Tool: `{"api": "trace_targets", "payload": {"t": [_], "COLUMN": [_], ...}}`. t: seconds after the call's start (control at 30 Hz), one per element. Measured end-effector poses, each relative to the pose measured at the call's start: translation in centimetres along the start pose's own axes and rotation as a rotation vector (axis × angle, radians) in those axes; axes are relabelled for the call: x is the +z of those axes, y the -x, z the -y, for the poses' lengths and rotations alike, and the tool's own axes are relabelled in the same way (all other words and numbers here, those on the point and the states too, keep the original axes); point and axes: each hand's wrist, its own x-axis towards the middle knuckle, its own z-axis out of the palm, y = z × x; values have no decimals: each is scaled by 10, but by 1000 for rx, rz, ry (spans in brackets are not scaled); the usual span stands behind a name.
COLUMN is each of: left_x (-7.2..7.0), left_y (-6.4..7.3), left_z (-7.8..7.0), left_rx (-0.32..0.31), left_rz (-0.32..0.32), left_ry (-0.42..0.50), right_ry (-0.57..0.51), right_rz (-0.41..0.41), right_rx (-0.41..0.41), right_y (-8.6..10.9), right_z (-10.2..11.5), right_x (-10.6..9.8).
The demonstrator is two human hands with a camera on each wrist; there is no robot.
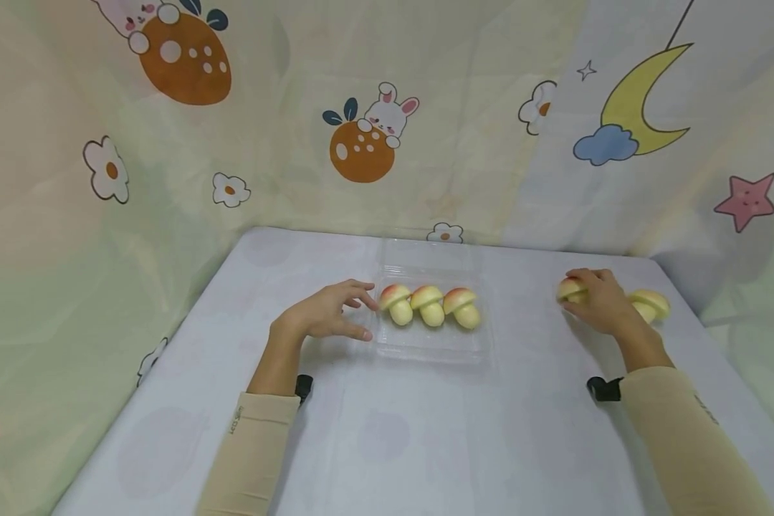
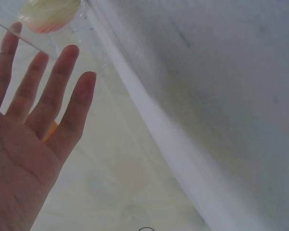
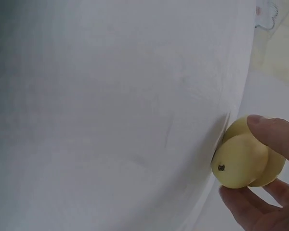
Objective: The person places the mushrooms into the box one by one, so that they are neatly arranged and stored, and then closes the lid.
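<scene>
A clear plastic box (image 1: 432, 351) sits mid-table with three toy mushrooms (image 1: 428, 307) in a row inside, yellow-green with reddish caps. At the box's left side my left hand (image 1: 332, 309) holds nothing, its fingertips right at the wall; the left wrist view shows the fingers spread beside the clear plastic. Far to the right, my right hand (image 1: 596, 301) grips another toy mushroom (image 3: 241, 161) between thumb and fingers, low over the table. Its rounded yellow stem with a dark spot at the end faces the right wrist camera. One more toy mushroom (image 1: 651, 302) lies just right of that hand, partly hidden by it.
The box's clear lid (image 1: 428, 254) lies folded back behind it. A white cloth covers the table (image 1: 387, 437). Behind and along the sides hangs a printed curtain (image 1: 284, 129) that meets the table's edges.
</scene>
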Motion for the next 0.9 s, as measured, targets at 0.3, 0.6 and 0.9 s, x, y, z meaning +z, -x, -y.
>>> {"api": "trace_targets", "payload": {"t": [0.3,0.6,0.9], "left_x": [2,1,0], "left_y": [0,1,0], "left_z": [1,3,3], "left_rx": [-9,0,1], "left_rz": [4,-4,-7], "left_ry": [11,5,14], "right_ry": [-14,-115,-288], "right_rz": [14,-22,-45], "right_rx": [-28,-95,-130], "right_y": [4,6,9], "right_z": [6,16,31], "right_x": [1,5,8]}}
